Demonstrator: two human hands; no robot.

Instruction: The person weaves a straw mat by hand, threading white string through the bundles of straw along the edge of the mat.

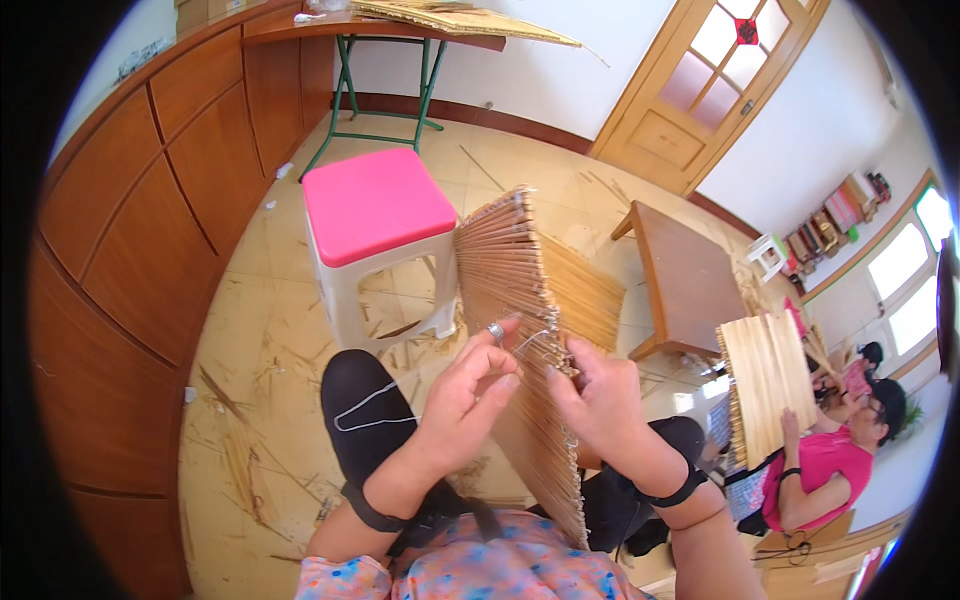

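Reed mat [538, 425]: the right hand [603, 400] pinches its tied edge; the left hand [465, 395] curls beside white thread [366, 400], grip unclear.

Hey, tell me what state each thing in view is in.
Stick mat: standing on edge.
Pale cord: drawn out in a loop.
Left hand: fingers bent, beside the mat.
Right hand: gripping the mat's edge.
Pink-topped stool: upright.
Low table: upright.
Folding table: unfolded, loaded.
Cabinet doors: shut.
Wooden door: appears shut.
Floor scraps: scattered.
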